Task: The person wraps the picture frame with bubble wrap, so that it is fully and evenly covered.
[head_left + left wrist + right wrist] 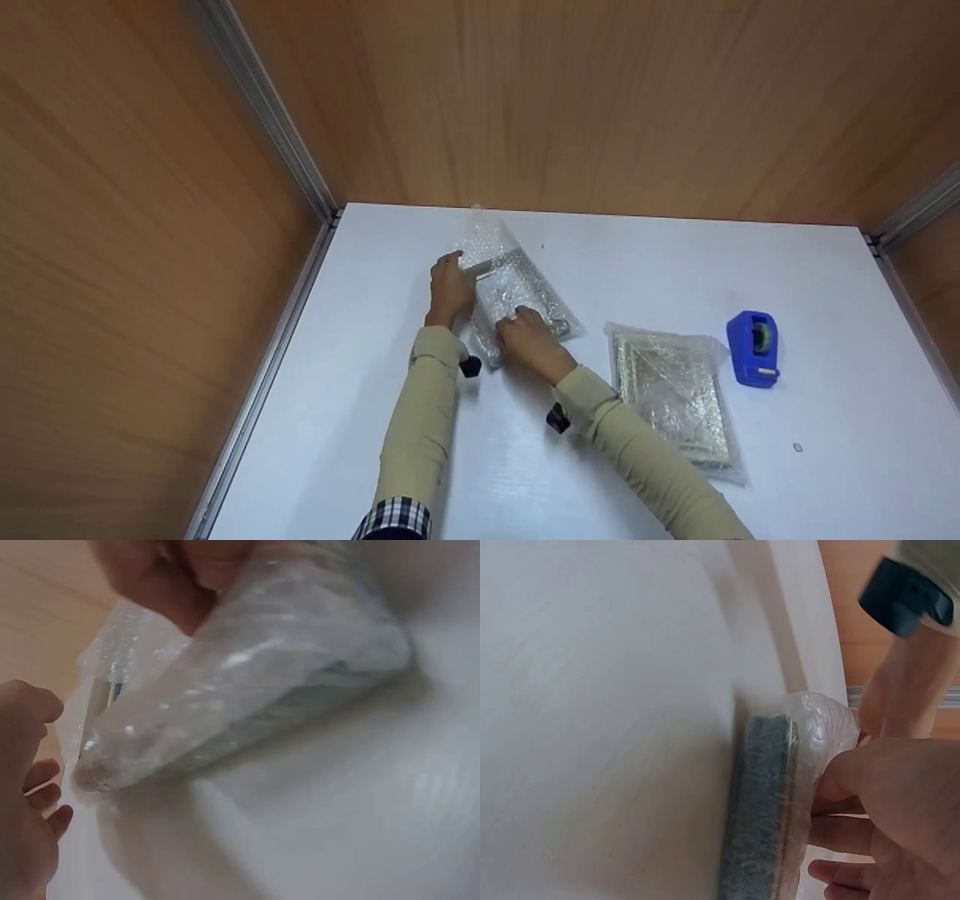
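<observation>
A flat rectangular frame (520,279) lies at an angle on the white table, partly covered by clear bubble wrap (487,236) that extends past its far end. My left hand (451,289) is at the left side of the frame, its fingers loosely bent beside the wrapped corner in the left wrist view. At the near side, my right hand (531,341) pinches the bubble wrap between thumb and fingers. The right wrist view shows the frame's dark edge (759,802) through the wrap.
Another bubble-wrapped frame (675,397) lies to the right, partly behind the right sleeve. Beyond it stands a blue tape dispenser (752,349). A small clear scrap (798,447) is on the table (847,315). Wooden panels (600,105) border the table.
</observation>
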